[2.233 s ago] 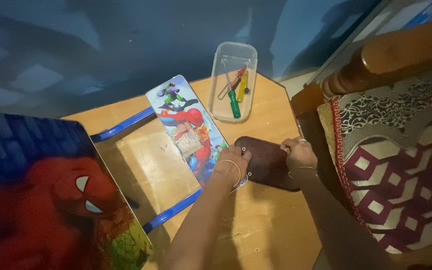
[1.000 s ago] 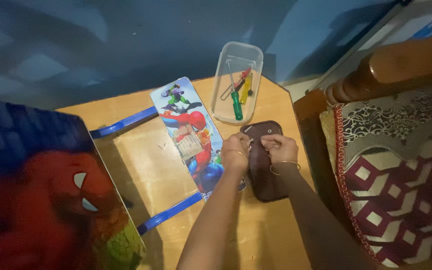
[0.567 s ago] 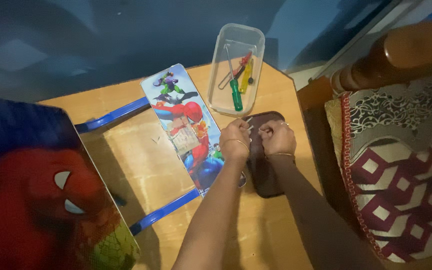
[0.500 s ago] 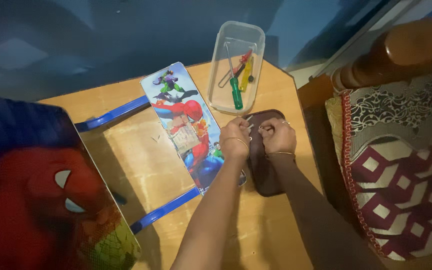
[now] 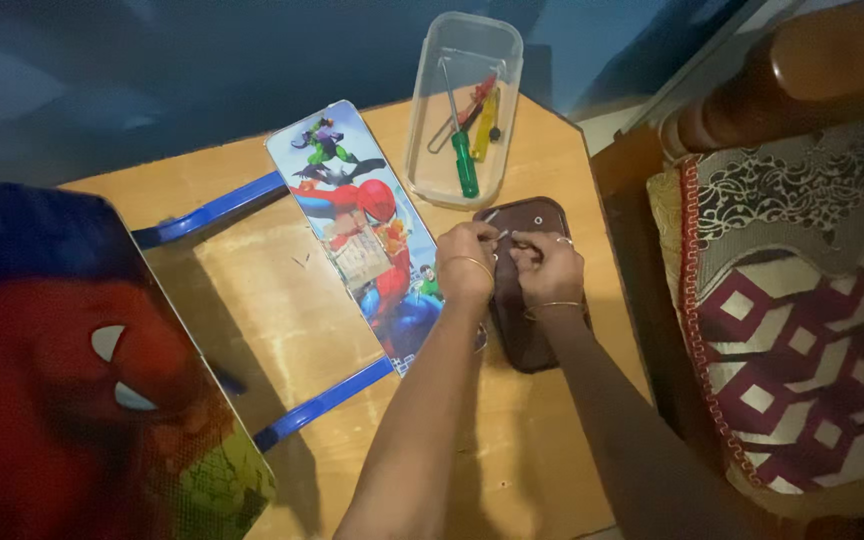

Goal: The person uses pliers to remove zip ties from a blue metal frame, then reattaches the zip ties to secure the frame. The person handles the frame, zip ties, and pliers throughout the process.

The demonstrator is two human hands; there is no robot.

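Both hands met over the upper end of a dark brown oblong case [image 5: 524, 330] that lay on the wooden tabletop [image 5: 282, 330], its long axis running from about 12 o'clock down to 6 o'clock. The left hand [image 5: 467, 262] sat at the case's 9 o'clock edge, its fingers curled and pinching a thin metal tool whose tip pointed toward 2 o'clock. The right hand [image 5: 549, 268] rested directly on the case, fingers pressed together around something small; what it was could not be told. Both hands were equally close, touching each other at the fingertips.

At 11 o'clock from the hands stood a clear plastic box [image 5: 464, 105] holding screwdrivers. At 9 o'clock lay a cartoon-printed panel [image 5: 352, 215] with blue rails. A patterned cushion [image 5: 802, 330] on a wooden chair stood at 3 o'clock.
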